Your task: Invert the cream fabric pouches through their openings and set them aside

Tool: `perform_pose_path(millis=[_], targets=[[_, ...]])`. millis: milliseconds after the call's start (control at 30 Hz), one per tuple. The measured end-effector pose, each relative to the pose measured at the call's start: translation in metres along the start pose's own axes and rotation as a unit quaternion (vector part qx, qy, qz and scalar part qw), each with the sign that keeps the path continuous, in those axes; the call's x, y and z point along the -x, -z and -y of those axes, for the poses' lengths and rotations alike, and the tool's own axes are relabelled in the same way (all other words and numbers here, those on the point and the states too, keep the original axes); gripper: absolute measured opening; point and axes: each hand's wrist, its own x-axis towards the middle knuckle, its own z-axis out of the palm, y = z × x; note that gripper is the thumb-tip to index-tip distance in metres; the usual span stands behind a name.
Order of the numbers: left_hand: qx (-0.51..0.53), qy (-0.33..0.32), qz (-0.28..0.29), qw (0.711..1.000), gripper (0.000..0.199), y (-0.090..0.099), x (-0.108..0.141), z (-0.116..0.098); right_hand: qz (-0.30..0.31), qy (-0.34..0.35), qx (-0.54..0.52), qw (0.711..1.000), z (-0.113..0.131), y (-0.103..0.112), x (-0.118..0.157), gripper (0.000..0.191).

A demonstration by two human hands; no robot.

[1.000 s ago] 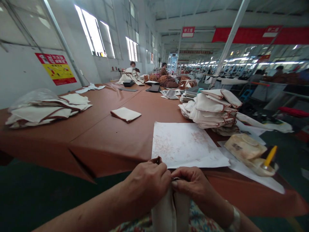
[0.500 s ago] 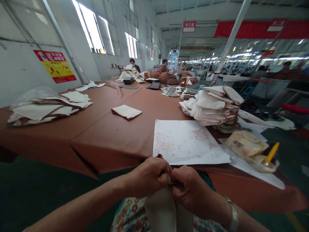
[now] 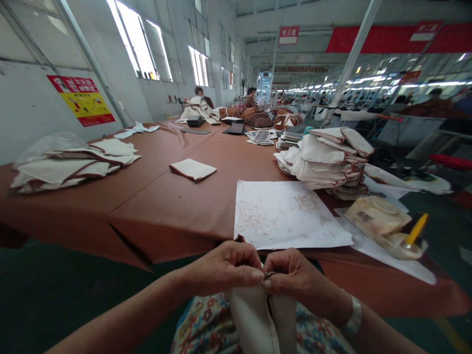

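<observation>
A cream fabric piece [image 3: 252,319] with a dark brown edge hangs over my lap, below the table's front edge. My left hand [image 3: 230,265] pinches its top edge between thumb and fingers. Close beside it, my right hand [image 3: 295,278] grips the same edge, the fingertips of both hands nearly touching. A small dark bit of the edging shows between them. Just beyond my hands lies a white paper sheet [image 3: 283,216] with brownish smudges.
On the brown table [image 3: 147,206] lie a folded cream piece [image 3: 193,169], a cream pile [image 3: 70,164] at left and a taller stack [image 3: 324,160] at right. A plastic container [image 3: 379,216] and a yellow-handled tool [image 3: 416,230] sit at the right edge. People sit far back.
My right hand has turned, and its thumb and fingers now show more clearly at the edging. The fabric below has shifted slightly right and spread a little.
</observation>
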Motion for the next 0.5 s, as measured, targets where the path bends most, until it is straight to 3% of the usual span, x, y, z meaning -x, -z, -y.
perform_pose_path(millis=[233,367,500], targets=[[-0.097,-0.011,-0.022,0.995,0.028,-0.008,0.003,-0.003,-0.006,-0.002,0.031,0.999,-0.002,-0.002,-0.003,0.027],[-0.044,0.030,-0.026,0.998,0.033,-0.008,-0.001,0.004,0.007,0.019,0.030,0.999,-0.003,0.003,0.002,0.032],[-0.005,0.035,-0.035,0.999,0.021,-0.007,-0.001,0.006,0.031,0.032,-0.008,0.999,-0.005,0.014,0.011,0.035]])
